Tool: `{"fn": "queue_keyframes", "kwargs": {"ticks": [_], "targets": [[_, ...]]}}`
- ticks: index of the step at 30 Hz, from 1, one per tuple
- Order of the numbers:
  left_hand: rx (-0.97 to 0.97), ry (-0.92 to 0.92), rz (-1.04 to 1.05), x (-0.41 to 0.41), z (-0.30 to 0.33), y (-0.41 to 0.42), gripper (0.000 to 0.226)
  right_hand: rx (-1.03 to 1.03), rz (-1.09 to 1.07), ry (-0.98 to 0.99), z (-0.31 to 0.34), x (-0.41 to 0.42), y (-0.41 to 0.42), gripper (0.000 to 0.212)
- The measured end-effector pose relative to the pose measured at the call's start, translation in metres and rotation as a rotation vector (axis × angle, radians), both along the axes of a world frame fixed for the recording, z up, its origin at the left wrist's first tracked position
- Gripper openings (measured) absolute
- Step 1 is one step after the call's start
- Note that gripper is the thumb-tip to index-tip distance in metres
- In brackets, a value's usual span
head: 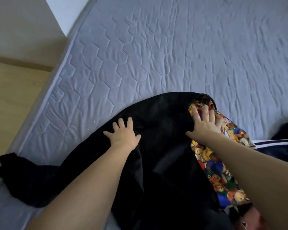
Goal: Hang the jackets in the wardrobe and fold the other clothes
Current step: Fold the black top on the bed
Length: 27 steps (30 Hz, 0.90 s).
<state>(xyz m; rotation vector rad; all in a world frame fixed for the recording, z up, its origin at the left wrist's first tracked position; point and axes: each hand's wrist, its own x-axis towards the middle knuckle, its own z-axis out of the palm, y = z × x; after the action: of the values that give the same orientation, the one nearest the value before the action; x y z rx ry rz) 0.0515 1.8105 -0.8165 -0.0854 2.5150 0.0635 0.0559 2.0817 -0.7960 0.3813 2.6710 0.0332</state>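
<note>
We press our left hand [123, 136] and right hand [206, 121], fingers spread, onto the black garment [165, 130] on the mattress [156, 55], likely smoothing it for folding.

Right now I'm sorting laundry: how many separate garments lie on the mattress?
3, maybe more hidden: black garment under both hands, teddy-bear print garment beside it at right, dark white-striped garment at the right edge.

Single head view, looking steeply down, close over mattress [156, 55] edge.
</note>
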Motion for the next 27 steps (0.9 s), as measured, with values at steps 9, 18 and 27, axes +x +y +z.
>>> {"fn": "queue_keyframes", "kwargs": {"ticks": [9,18,27], "targets": [[0.272,0.601,0.219,-0.084,0.01,-0.008,0.009,-0.191,-0.046,0.193,-0.036,-0.046,-0.026,0.101],[-0.022,0.576,-0.002,-0.131,-0.059,0.007,0.056,-0.194,0.105,0.383,-0.102,-0.112,-0.036,0.073],[0.051,0.865,0.066,-0.164,-0.069,0.008,0.041,-0.088,0.193,0.772,-0.083,-0.12,-0.019,0.044]]}}
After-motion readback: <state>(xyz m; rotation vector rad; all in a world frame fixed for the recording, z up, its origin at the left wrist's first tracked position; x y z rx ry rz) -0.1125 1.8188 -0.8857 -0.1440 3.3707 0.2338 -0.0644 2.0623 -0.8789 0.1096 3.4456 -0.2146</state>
